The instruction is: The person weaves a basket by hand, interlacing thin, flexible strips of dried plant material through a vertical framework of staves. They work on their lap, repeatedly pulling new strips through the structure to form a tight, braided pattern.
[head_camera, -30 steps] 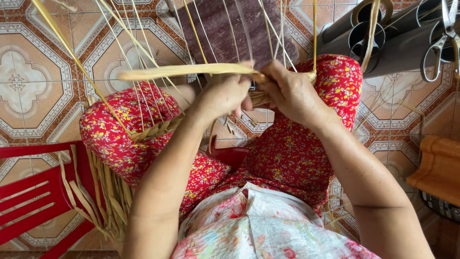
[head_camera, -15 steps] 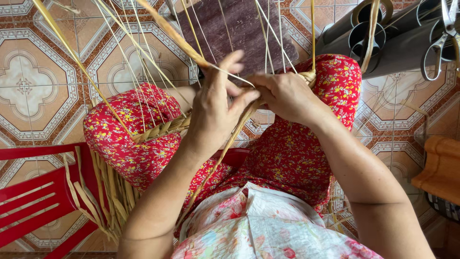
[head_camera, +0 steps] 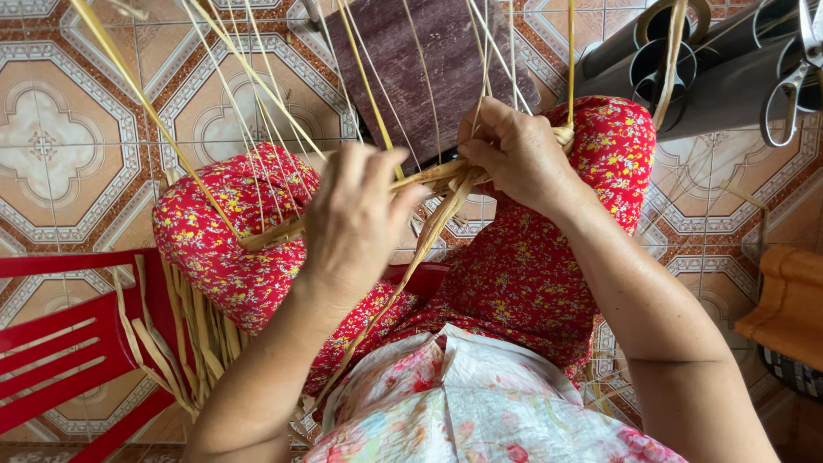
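I see both hands working over the lap, above red floral trousers (head_camera: 514, 283). My landmark is the woven band of flat straw strips (head_camera: 429, 178) that runs across the knees. The left hand (head_camera: 356, 227) sits on the near side of that band, fingers loosely curled with the back toward the camera; it looks to pinch a strip underneath, but the grip is hidden, so I cannot tell. The right hand (head_camera: 514, 154) is at the band's right end, fingers closed tight on the bunched strips there. Thin straw strands (head_camera: 257, 94) fan up and away from the band toward the top edge. A dark wooden board (head_camera: 429, 64) lies beyond the band on the patterned tile floor (head_camera: 60, 146). Loose strips (head_camera: 184, 334) hang below the band's left end, beside a red plastic stool (head_camera: 60, 343). Dark tubes (head_camera: 686, 69) lie up right of the band.
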